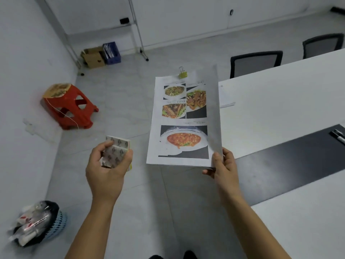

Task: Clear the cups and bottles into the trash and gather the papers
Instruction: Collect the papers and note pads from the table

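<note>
My right hand [223, 165] pinches the near corner of a stack of papers [183, 118] printed with food photos, held out over the floor; a yellow binder clip [183, 73] sits on its far edge. My left hand [107, 165] grips a small patterned pad of note paper [116, 151] with coloured page edges. A blue trash basket [56, 224] with a black liner stands on the floor at the lower left, filled with bottles and cups [31, 223]. Another thin pile of papers [226, 99] lies on the white table's left end.
The white table [280, 94] with a black strip [291, 159] runs along the right; two pens [338, 136] lie on the strip. Two black chairs [255, 62] stand behind it. A red stool [69, 107] stands by the left wall, with a cardboard box [93, 57] and blue crate [112, 52] beyond.
</note>
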A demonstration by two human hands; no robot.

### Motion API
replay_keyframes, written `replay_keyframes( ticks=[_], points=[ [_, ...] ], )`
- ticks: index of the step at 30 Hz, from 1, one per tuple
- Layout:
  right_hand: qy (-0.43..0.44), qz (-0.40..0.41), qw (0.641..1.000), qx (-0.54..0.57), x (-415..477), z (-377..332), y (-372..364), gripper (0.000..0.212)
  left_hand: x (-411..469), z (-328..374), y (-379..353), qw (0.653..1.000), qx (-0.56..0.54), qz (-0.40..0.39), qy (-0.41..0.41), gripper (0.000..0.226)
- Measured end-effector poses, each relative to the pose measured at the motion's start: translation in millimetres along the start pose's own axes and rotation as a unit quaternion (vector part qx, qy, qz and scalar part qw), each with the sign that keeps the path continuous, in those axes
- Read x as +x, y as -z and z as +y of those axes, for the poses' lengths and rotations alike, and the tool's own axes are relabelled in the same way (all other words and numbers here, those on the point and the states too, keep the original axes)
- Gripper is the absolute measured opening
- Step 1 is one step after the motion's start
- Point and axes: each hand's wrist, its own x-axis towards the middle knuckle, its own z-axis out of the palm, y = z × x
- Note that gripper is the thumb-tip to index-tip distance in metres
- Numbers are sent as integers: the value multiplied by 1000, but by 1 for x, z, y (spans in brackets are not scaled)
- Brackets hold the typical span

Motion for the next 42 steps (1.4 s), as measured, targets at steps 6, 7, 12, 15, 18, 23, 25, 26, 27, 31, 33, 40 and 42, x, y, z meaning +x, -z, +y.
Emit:
replay_keyframes(
  ticks=[6, 7, 12, 15, 18, 23, 25, 26, 27, 31, 33, 40, 42],
  points=[
    [6, 75, 997, -20, 105, 5, -43, 18, 122, -60, -89, 997, -16, -66, 29, 44],
    [4, 100, 995, -20, 121, 8, -49, 18, 141, -69, -108, 995, -20, -88, 34, 44],
    [-7, 266, 964, 3, 182, 0, -63, 23, 235, -87, -220, 967, -27, -249, 35, 44],
    [7, 365, 931, 27, 208, -13, -65, 24, 277, -80, -292, 935, -21, -354, -18, 46],
    [8, 457, 886, 75, 215, -12, -65, 25, 292, -75, -354, 894, 3, -443, -66, 49],
    [6, 563, 815, 134, 213, 5, -61, 18, 270, -96, -433, 825, 66, -551, -109, 50],
    [-5, 597, 788, 148, 213, 20, -55, 18, 252, -115, -463, 799, 108, -579, -123, 53],
    [-9, 610, 777, 155, 215, 28, -51, 18, 242, -126, -478, 788, 125, -591, -124, 56],
    [-13, 621, 767, 162, 217, 36, -47, 18, 231, -135, -491, 777, 140, -601, -126, 60],
    [-33, 643, 740, 193, 229, 60, -33, 17, 193, -172, -531, 746, 208, -613, -156, 74],
    [-43, 655, 727, 201, 232, 67, -32, 17, 180, -188, -542, 723, 247, -622, -173, 77],
    [-48, 676, 702, 221, 241, 75, -28, 16, 167, -202, -558, 661, 318, -637, -235, 82],
    [-53, 674, 701, 229, 247, 72, -26, 16, 175, -194, -559, 639, 327, -658, -227, 87]
  ],
)
